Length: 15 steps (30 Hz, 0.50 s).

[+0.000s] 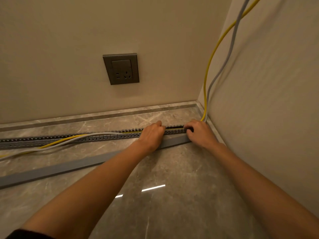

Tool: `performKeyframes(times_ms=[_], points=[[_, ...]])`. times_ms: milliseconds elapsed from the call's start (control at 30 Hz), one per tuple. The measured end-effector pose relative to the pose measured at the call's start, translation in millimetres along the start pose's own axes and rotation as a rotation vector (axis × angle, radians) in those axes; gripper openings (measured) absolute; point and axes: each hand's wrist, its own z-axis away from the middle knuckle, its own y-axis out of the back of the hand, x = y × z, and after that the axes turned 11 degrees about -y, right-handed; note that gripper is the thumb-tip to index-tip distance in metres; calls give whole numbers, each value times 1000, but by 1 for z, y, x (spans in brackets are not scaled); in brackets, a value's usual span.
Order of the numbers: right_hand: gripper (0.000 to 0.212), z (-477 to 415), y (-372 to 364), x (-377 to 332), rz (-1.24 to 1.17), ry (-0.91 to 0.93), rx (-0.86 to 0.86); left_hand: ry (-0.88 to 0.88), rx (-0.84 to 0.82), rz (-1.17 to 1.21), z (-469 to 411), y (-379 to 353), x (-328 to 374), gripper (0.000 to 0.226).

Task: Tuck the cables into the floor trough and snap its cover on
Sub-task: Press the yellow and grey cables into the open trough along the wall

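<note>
Item 1: slotted trough (103,136), lying along the floor (172,169) at mid-frame and running to the right corner.
Item 2: yellow cable (208,66) and grey cable (231,49), both hanging down the corner, sitting in the trough at right and spilling out at left.
Item 3: cover (69,167), lying loose below the trough.
Left hand (151,133): curling fingers into the trough; cannot tell what the grip is holding.
Right hand (200,132): holding the trough's end in a narrow grip.
</note>
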Motion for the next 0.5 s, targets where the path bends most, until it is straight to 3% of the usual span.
performKeyframes(times_ms=[167,333,500], points=[[18,-3,-7,-6,5,-59,21,47,-20,-17,-7,-1,2,26],[23,-2,-10,-14,189,-18,57,33,-60,84,-9,6,-2,25],[23,3,-15,-24,210,43,153,130,97,228,8,13,-29,30]])
